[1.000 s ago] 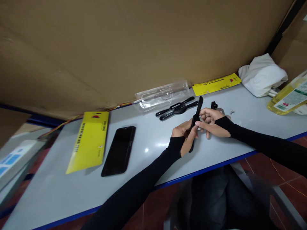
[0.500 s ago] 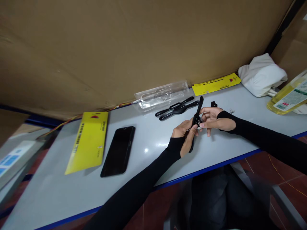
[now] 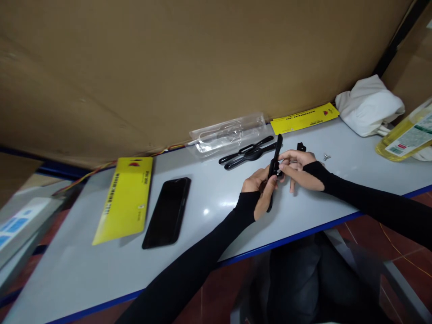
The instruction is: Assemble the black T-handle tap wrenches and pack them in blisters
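A black spokeshave (image 3: 278,146) stands upright in my left hand (image 3: 259,186), whose thumb and fingers are wrapped round its middle. My right hand (image 3: 299,166) pinches at the same middle part, with thumb and index finger by a small silvery screw (image 3: 278,172); the other fingers hang loosely bent. Exactly what the right fingertips press on is partly hidden. Behind my hands, two more black spokeshaves (image 3: 249,155) lie side by side. A small black part (image 3: 301,146) and a few silvery screws (image 3: 326,156) lie beyond and right of my right hand.
A clear plastic blister shell (image 3: 232,134) and a yellow card (image 3: 303,119) lie against the cardboard wall. Further left are another yellow card (image 3: 124,202) and a black phone (image 3: 167,213). A white cloth bundle (image 3: 369,105) and a bottle of yellow liquid (image 3: 405,137) stand at right.
The spokeshave's upper end has shifted slightly left in my left hand. My right hand has moved a little left with it, and the small silvery screw on the tool shows more clearly.
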Demonstrator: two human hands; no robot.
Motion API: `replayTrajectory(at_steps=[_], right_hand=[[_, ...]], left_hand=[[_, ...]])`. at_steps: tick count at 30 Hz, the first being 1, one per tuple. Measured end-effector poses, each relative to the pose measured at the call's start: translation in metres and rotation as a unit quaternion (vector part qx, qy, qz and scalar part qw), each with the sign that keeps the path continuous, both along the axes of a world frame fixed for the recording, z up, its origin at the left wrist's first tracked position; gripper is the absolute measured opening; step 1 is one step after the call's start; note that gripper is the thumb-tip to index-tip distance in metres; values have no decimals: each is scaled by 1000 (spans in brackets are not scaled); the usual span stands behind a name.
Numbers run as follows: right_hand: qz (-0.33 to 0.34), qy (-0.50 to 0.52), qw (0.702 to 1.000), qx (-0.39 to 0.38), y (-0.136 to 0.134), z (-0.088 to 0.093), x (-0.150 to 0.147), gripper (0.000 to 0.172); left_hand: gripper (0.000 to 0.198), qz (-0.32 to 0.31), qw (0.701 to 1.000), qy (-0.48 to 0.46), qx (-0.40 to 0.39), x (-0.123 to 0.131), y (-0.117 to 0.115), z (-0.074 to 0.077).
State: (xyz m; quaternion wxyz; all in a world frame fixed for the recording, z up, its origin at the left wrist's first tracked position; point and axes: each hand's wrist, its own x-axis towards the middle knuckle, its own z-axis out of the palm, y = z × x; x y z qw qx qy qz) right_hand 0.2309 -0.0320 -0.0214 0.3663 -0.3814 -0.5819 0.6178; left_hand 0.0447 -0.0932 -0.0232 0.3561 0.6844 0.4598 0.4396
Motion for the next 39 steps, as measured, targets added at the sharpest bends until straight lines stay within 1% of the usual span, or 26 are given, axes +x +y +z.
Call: replayTrajectory(at_steps=[2, 5, 8, 10, 15, 19, 23, 26, 29, 30, 31, 32, 33, 34, 35, 36, 37, 38, 39], right_hand=[[27, 24, 999, -34, 5, -2, 2, 36], [77, 47, 993, -70, 11, -2, 8, 43], [118, 69, 986, -96, 14, 0, 13, 50], [129, 81, 983, -102, 15, 1, 16, 53], [145, 65, 981, -111, 17, 3, 18, 57], [145, 64, 981, -110, 18, -1, 20, 60], [119, 59, 986, -100, 14, -4, 18, 60], [107, 43, 990, -80, 9, 0, 16, 55], [112, 17, 991, -71, 7, 7, 15, 55], [106, 12, 991, -75, 7, 9, 15, 55], [97, 11, 992, -83, 8, 11, 14, 56], [87, 11, 992, -95, 8, 12, 13, 55], [78, 14, 991, -109, 9, 13, 11, 54], [69, 17, 990, -123, 10, 14, 10, 51], [62, 21, 988, -137, 11, 13, 8, 48], [56, 27, 987, -148, 11, 13, 5, 44], [51, 33, 986, -157, 11, 12, 3, 41], [43, 42, 985, -164, 11, 11, 1, 38], [33, 49, 984, -168, 10, 10, 0, 35]], left_hand=[[34, 0, 1000, -21, -18, 0, 0, -4], [31, 0, 998, -52, -38, 1, 0, -8], [29, 8, 996, -70, -53, 3, -1, -7], [28, 16, 996, -71, -60, 4, -2, -5], [29, -6, 994, -90, -69, 4, -2, -6], [27, 11, 991, -105, -79, 4, -1, -12], [33, 7, 987, -130, -97, 9, 0, -15], [38, -2, 982, -156, -107, 13, 1, -13], [46, 3, 985, -151, -88, 8, 11, -5], [48, 22, 990, -129, -61, 2, 18, -1], [48, 60, 994, -87, -18, -6, 25, 4], [46, 112, 992, -32, 37, -16, 34, 10], [40, 178, 978, 38, 101, -28, 43, 15], [34, 246, 950, 115, 155, -41, 51, 21], [30, 279, 933, 147, 174, -54, 59, 26], [33, 298, 922, 170, 180, -67, 66, 30], [44, 320, 908, 206, 175, -79, 72, 32], [54, 339, 888, 268, 154, -91, 77, 33], [59, 351, 870, 323, 128, -100, 80, 32]])
